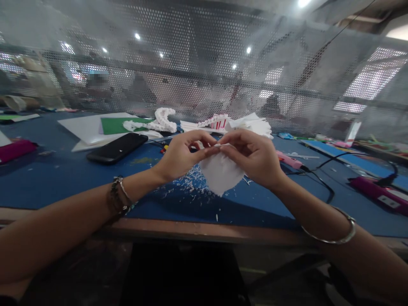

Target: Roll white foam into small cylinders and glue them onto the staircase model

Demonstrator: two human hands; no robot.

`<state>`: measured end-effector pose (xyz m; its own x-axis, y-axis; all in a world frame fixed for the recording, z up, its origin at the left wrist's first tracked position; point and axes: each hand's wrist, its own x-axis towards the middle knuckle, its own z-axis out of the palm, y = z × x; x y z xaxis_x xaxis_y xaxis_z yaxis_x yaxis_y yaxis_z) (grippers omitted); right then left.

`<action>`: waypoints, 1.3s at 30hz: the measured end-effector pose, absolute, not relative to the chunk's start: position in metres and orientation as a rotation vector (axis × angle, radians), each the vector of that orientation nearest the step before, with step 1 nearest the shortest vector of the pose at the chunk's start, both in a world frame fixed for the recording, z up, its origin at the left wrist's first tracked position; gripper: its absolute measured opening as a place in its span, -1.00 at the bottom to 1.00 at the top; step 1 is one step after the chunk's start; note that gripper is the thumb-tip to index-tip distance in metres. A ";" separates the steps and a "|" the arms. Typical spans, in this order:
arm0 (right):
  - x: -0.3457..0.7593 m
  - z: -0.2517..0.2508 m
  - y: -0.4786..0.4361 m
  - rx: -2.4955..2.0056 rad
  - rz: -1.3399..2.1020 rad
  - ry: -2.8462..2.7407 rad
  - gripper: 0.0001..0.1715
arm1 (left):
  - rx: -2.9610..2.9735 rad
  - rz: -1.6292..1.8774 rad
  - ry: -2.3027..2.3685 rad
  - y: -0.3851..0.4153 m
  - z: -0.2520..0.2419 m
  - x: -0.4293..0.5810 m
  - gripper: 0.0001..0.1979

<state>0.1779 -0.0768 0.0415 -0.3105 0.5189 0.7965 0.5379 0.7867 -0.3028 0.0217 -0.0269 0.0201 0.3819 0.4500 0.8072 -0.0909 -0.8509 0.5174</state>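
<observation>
Above the blue table, a white petal-shaped piece (221,172), thin like paper or cloth, hangs with its pointed end down. Its upper edge is pinched between the thumb and fingers of my left hand (185,153) and of my right hand (253,155). The fingertips of both hands nearly meet at the middle of that edge. Small white shreds (191,180) lie scattered on the table beneath and left of the piece. A pink pen-like tool (288,160) with a black cord lies just beyond my right hand.
Left of my hands lies a black phone (117,148). Behind it are white sheets, a green sheet (123,126) and a white bumpy curved piece (164,120). A stack of white pieces (250,124) lies at the back. Magenta power strips (379,193) and cords are at right; mesh (191,63) stands behind.
</observation>
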 end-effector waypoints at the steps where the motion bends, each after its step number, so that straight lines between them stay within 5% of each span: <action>1: 0.179 0.042 -0.077 -0.785 0.003 -1.966 -0.96 | 2.154 1.486 0.295 -0.026 0.020 0.021 -0.89; 24: 0.178 0.041 -0.082 -0.693 0.206 -1.963 -0.87 | 1.938 1.237 0.314 -0.031 0.023 0.020 -0.79; 39: 0.185 0.054 -0.087 -0.643 -0.320 -2.181 -0.90 | 1.725 1.064 0.235 -0.024 0.018 0.020 -0.77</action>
<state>0.1845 -0.0874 0.0542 -0.5328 0.3379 0.7758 0.5467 0.8373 0.0108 0.0201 -0.0242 0.0182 0.5857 0.6063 0.5378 -0.3238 -0.4333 0.8411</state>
